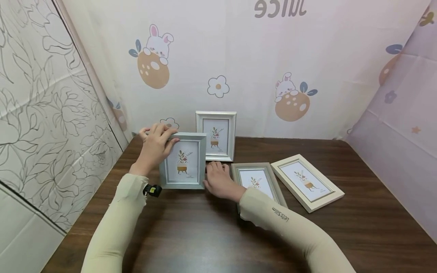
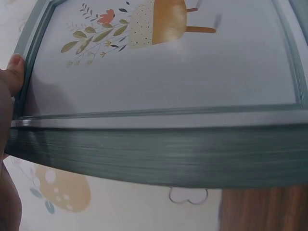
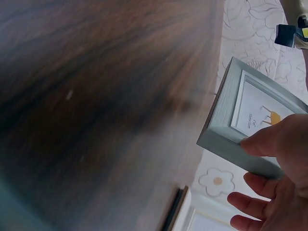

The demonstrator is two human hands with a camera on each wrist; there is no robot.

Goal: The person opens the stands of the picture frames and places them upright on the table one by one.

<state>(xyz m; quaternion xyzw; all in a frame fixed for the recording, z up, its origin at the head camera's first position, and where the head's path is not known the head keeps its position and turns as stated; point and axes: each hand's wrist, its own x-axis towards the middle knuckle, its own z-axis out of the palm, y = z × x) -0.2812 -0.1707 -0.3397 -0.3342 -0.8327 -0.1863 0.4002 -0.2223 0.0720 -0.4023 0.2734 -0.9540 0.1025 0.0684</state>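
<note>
A blue-grey picture frame (image 1: 182, 185) stands upright, its plant print facing the head camera. My left hand (image 1: 154, 146) grips it at the upper left corner, with the thumb over the front border. In the left wrist view the same frame (image 2: 159, 154) fills most of the picture. My right hand (image 1: 220, 182) is at its lower right edge. In the right wrist view, that hand's thumb (image 3: 262, 139) lies against the frame's border (image 3: 240, 144), while the other visible fingers are loosely spread beside it.
A white picture frame (image 1: 233, 136) stands behind on the brown table (image 1: 191, 235), near the curtain (image 1: 246, 76). Right of my right hand lie a grey-beige frame (image 1: 273, 170), partly covered by my sleeve, and a cream frame (image 1: 327, 203). A patterned panel (image 1: 51, 94) borders the left side.
</note>
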